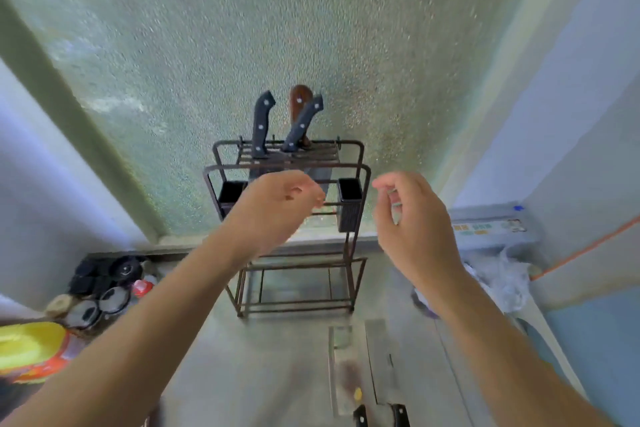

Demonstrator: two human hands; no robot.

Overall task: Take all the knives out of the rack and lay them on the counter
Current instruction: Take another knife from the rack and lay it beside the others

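Note:
A dark metal knife rack (pixel 360 163) stands on the counter against the frosted window. Three knives stick up from its top: a black-handled one (pixel 261 125) on the left, another black-handled one (pixel 303 123) leaning right, and a brown wooden-handled one (pixel 298 100) behind it. Two cleavers lie flat on the counter near me, one (pixel 341 367) left of the other (pixel 382 364), handles toward me. My left hand (pixel 273 208) hovers in front of the rack, fingers loosely curled and holding nothing. My right hand (pixel 412 218) is raised just right of the rack, also holding nothing.
Two black cups (pixel 349 204) hang on the rack's sides. Several jars and lids (pixel 104 288) crowd the left counter, with a yellow and orange package (pixel 31 350) in front of them. A crumpled plastic bag (pixel 502 277) and a grey box (pixel 491 225) sit at right.

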